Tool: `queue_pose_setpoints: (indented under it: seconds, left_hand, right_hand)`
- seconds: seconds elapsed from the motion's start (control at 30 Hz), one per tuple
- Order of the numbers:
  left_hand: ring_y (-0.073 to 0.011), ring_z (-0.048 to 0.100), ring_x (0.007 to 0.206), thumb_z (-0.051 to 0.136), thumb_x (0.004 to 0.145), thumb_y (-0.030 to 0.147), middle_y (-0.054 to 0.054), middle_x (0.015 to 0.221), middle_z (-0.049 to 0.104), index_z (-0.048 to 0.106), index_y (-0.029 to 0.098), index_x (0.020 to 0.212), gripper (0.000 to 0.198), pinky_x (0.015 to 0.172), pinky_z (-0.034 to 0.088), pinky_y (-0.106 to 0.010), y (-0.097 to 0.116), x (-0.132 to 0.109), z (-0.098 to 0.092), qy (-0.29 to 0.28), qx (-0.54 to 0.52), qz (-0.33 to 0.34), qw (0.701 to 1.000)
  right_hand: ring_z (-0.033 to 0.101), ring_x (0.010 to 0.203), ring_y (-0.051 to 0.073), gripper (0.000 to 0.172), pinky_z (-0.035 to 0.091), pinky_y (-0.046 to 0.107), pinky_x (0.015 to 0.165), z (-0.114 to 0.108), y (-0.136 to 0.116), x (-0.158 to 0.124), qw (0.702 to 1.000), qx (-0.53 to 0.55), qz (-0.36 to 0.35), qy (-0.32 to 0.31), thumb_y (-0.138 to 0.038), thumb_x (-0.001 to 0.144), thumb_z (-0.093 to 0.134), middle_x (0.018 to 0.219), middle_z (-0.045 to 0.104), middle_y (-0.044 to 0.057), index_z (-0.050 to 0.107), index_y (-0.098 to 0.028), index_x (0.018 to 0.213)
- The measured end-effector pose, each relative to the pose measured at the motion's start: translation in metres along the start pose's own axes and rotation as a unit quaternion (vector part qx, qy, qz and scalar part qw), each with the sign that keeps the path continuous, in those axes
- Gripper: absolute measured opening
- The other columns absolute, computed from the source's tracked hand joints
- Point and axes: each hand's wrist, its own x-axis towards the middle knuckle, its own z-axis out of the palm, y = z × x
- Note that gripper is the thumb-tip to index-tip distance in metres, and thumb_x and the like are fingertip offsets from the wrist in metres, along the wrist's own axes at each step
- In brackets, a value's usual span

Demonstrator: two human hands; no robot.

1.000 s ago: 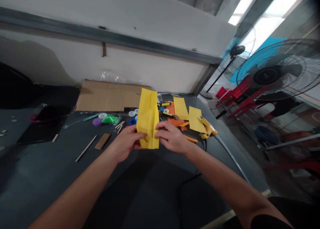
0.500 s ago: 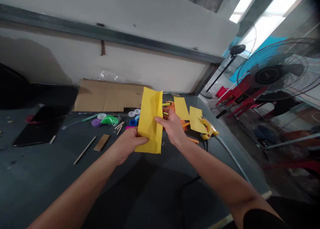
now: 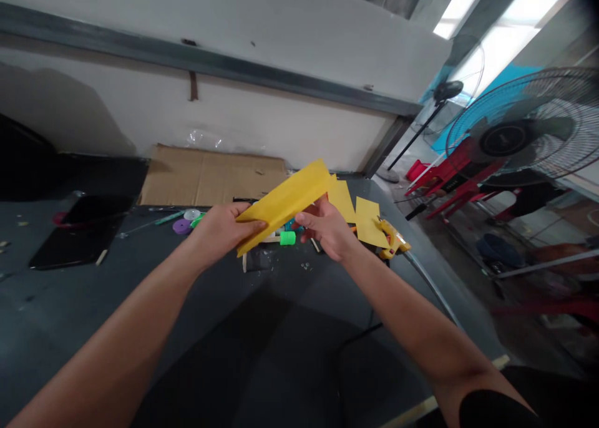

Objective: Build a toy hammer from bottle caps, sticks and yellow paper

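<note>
A folded yellow paper (image 3: 285, 202) hangs in the air above the dark table (image 3: 93, 303), tilted up toward the right. My left hand (image 3: 219, 228) grips its lower left end with closed fingers. My right hand (image 3: 325, 228) pinches its upper right part from below. Under the paper lie a green cap (image 3: 287, 238) and a wooden stick.
Two more yellow sheets (image 3: 367, 222) and a yellow glue gun (image 3: 393, 241) lie to the right. A purple disc (image 3: 180, 226), white caps and a cardboard sheet (image 3: 210, 178) lie behind. A black tablet (image 3: 75, 231) lies at left. A fan (image 3: 524, 135) stands at right.
The yellow paper went from upright to lying tilted, nearly flat. Both hands rose and turned with it, uncovering the green cap below.
</note>
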Motion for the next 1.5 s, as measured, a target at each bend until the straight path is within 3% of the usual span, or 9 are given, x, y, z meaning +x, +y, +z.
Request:
queue_pose_setpoints:
  seconds: [0.17,0.43,0.53,0.7,0.93,1.07,1.23,1.43,1.5]
  left_hand:
    - [-0.0146,0.06,0.063,0.067,0.069,0.043,-0.001,0.075,0.069,0.07,0.021,0.092,0.031,0.052,0.041,-0.022,0.005,0.009,-0.007,-0.075,0.011,0.035,0.997]
    - [-0.0151,0.061,0.064,0.076,0.061,0.044,-0.002,0.079,0.071,0.071,0.021,0.095,0.041,0.054,0.044,-0.022,0.014,0.011,-0.029,-0.134,0.002,0.009,0.991]
    - [-0.0143,0.059,0.059,0.078,0.058,0.037,-0.001,0.072,0.069,0.071,0.02,0.092,0.039,0.05,0.043,-0.022,0.012,0.011,-0.038,-0.091,0.018,-0.007,0.996]
    - [-0.0131,0.059,0.064,0.08,0.051,0.03,-0.003,0.079,0.068,0.067,0.016,0.086,0.04,0.052,0.046,-0.021,-0.012,0.021,-0.047,0.104,-0.194,-0.064,0.973]
    - [-0.0121,0.06,0.064,0.077,0.052,0.024,-0.003,0.083,0.068,0.066,0.017,0.085,0.035,0.05,0.047,-0.02,-0.039,0.031,-0.043,0.179,-0.262,-0.075,0.945]
    - [-0.0117,0.059,0.067,0.075,0.058,0.027,-0.005,0.09,0.069,0.065,0.017,0.09,0.035,0.049,0.045,-0.019,-0.043,0.032,-0.046,0.173,-0.236,-0.075,0.953]
    - [-0.0129,0.06,0.068,0.075,0.059,0.031,-0.008,0.097,0.069,0.063,0.016,0.096,0.043,0.05,0.045,-0.021,-0.047,0.03,-0.053,0.156,-0.189,-0.08,0.966]
    - [-0.0138,0.056,0.056,0.07,0.065,0.04,-0.002,0.072,0.066,0.064,0.016,0.093,0.037,0.049,0.042,-0.025,-0.038,0.022,-0.037,-0.046,-0.027,-0.016,0.998]
    - [-0.0164,0.058,0.06,0.068,0.066,0.042,-0.002,0.074,0.067,0.065,0.017,0.091,0.035,0.052,0.041,-0.026,-0.03,0.02,-0.026,-0.074,0.049,0.016,0.996]
  right_hand:
    - [0.051,0.05,0.008,0.031,0.034,0.019,0.035,-0.009,-0.001,0.002,0.998,-0.016,0.016,0.057,-0.036,0.06,0.079,0.066,0.062,0.001,0.064,-0.016,0.078]
    - [0.05,0.048,0.008,0.024,0.038,0.02,0.038,0.005,0.007,0.014,0.987,-0.005,-0.051,0.152,-0.032,0.063,0.075,0.058,0.057,-0.003,0.062,-0.016,0.076]
    - [0.054,0.054,0.009,0.029,0.041,0.021,0.041,0.015,0.001,0.023,0.99,-0.009,-0.075,0.119,-0.035,0.065,0.074,0.069,0.06,-0.001,0.058,-0.019,0.082]
    - [0.056,0.061,0.012,0.032,0.041,0.023,0.046,0.011,0.012,0.034,0.984,-0.137,-0.062,0.091,-0.038,0.072,0.069,0.08,0.062,0.001,0.055,-0.02,0.095]
    - [0.059,0.075,0.016,0.008,0.042,0.03,0.068,-0.008,0.039,0.04,0.864,-0.487,-0.121,0.042,-0.026,0.081,0.059,0.081,0.068,0.001,0.066,-0.022,0.083]
    - [0.059,0.079,0.019,0.01,0.041,0.032,0.071,-0.001,0.038,0.044,0.821,-0.548,-0.16,0.011,-0.022,0.083,0.058,0.082,0.069,0.003,0.069,-0.023,0.081]
    - [0.057,0.078,0.019,0.008,0.04,0.033,0.073,0.011,0.036,0.045,0.841,-0.512,-0.175,-0.017,-0.02,0.08,0.062,0.079,0.067,0.003,0.069,-0.024,0.077]
    - [0.059,0.064,0.014,0.035,0.041,0.024,0.047,0.001,0.023,0.031,0.975,-0.206,-0.013,0.077,-0.042,0.073,0.068,0.086,0.065,0.003,0.06,-0.022,0.1]
    - [0.06,0.059,0.012,0.038,0.037,0.02,0.038,-0.009,0.018,0.025,0.993,-0.09,0.045,0.062,-0.046,0.07,0.071,0.088,0.065,0.003,0.058,-0.021,0.096]
